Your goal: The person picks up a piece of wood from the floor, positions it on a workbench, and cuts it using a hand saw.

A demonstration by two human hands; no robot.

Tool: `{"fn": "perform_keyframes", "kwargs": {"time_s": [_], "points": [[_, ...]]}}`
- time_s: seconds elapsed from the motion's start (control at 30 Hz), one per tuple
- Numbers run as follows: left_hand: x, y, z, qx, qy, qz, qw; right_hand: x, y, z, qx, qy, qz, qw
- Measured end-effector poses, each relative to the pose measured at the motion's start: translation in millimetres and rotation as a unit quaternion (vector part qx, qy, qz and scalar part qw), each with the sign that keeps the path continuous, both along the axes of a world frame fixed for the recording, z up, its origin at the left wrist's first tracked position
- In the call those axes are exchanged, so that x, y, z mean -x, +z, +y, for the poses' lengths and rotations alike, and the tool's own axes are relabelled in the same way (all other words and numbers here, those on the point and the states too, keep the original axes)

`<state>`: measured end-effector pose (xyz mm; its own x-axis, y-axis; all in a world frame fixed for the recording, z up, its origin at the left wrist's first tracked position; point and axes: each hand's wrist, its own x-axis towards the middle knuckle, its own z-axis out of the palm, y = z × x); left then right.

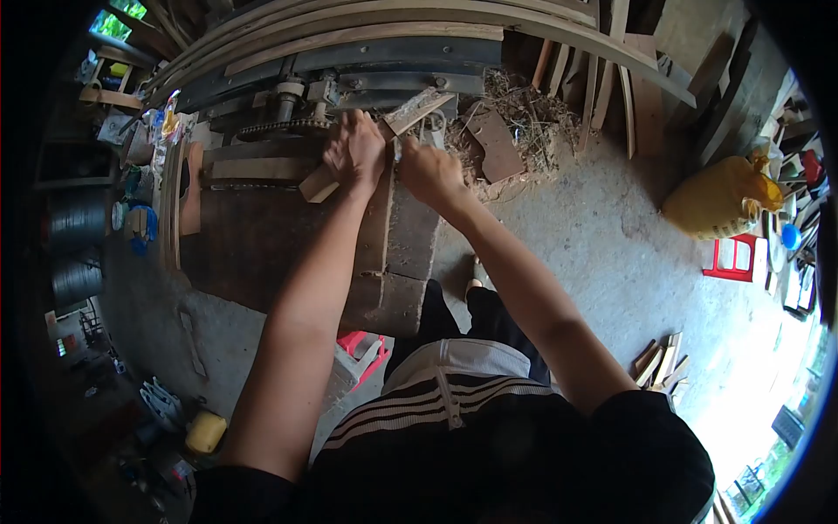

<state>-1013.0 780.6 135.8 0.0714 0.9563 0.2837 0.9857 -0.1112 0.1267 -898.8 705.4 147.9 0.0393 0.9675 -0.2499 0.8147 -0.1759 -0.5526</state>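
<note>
My left hand is closed over a short wooden piece, whose far end slants up to the right. A wooden end sticks out on the near side of this hand and looks like part of the same piece. Just to the right, my right hand is in a fist close to the wood. A small pale bit shows at its thumb side, but what it grips is hidden. Both hands are above the far right part of a dark workbench. A long narrow board lies on the bench below them.
Machine parts with a chain lie beyond the bench. Long planks span the back. Shavings and a flat wood offcut are at the right. A yellow sack and red stool stand farther right.
</note>
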Motion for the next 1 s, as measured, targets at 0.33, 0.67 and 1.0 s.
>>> {"fn": "perform_keyframes", "kwargs": {"time_s": [0.33,0.67,1.0], "points": [[0.2,-1.5,-4.2,-0.01,0.022,-0.001,1.0,-11.2,1.1,-34.2,0.004,0.026,-0.024,0.999],[-2.2,0.1,-0.8,-0.032,0.006,0.004,0.999,-12.0,5.4,-47.2,0.002,0.008,-0.065,0.998],[0.6,-9.7,0.3,-0.028,0.003,-0.002,1.0,-3.8,-7.5,-16.6,-0.048,-0.023,0.013,0.998]]}}
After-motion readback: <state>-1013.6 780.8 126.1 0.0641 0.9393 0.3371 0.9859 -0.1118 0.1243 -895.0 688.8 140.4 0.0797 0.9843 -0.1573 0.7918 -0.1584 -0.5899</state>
